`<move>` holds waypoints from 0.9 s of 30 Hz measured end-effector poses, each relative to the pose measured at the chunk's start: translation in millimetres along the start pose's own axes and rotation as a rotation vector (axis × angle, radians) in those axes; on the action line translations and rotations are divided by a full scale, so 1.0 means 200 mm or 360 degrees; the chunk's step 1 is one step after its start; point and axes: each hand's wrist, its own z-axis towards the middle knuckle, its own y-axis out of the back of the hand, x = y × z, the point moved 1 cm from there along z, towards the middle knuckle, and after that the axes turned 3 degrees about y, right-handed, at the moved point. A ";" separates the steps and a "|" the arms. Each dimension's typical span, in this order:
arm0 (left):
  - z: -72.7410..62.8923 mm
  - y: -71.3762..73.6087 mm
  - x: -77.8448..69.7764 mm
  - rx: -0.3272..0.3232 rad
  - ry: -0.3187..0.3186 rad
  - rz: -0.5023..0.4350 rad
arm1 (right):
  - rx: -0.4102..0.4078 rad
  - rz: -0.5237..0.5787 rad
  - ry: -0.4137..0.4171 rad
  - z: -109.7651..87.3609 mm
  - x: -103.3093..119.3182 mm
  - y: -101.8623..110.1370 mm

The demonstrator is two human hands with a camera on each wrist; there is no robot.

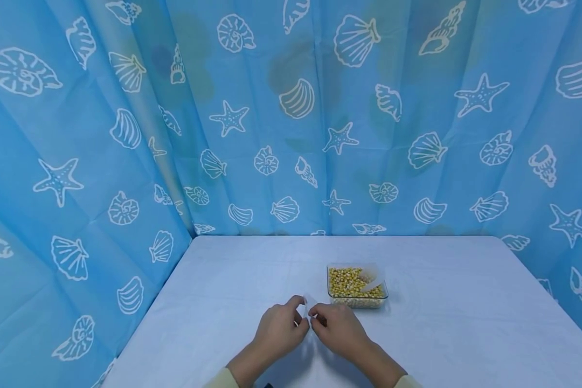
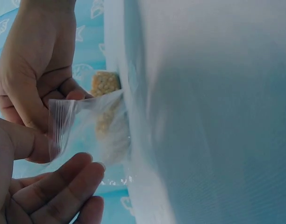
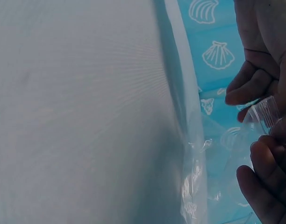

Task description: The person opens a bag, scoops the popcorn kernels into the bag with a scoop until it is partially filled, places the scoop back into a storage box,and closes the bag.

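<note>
Both hands hold a small clear zip-lock bag (image 1: 311, 299) above the table, in front of the box. My left hand (image 1: 280, 327) pinches its zip edge near one side, thumb against the plastic in the left wrist view. From the other side my right hand (image 1: 340, 328) grips the same edge with thumb and curled fingers. The bag (image 2: 116, 147) hangs thin and see-through, and no contents show inside it. Just beyond the right hand stands a clear rectangular box (image 1: 359, 297) of yellow corn kernels (image 1: 346, 281). A translucent whitish scoop (image 1: 375, 281) lies on the kernels.
A white cloth covers the table (image 1: 242, 269). Blue curtains (image 1: 271, 134) printed with shells and starfish hang behind it and along the left side. A small dark object (image 1: 269, 385) shows at the bottom edge, too little of it to identify.
</note>
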 end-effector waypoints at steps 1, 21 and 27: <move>0.00 0.00 0.00 -0.0007 -0.0003 -0.0002 | 0.0005 0.0011 -0.0007 0.00 0.00 0.00; -0.03 0.02 -0.03 0.0057 -0.0021 -0.0068 | -0.0066 -0.0071 -0.0169 0.00 0.02 0.00; -0.03 0.02 -0.03 0.0079 -0.0009 -0.0062 | -0.0149 -0.0095 -0.0120 0.00 0.02 0.00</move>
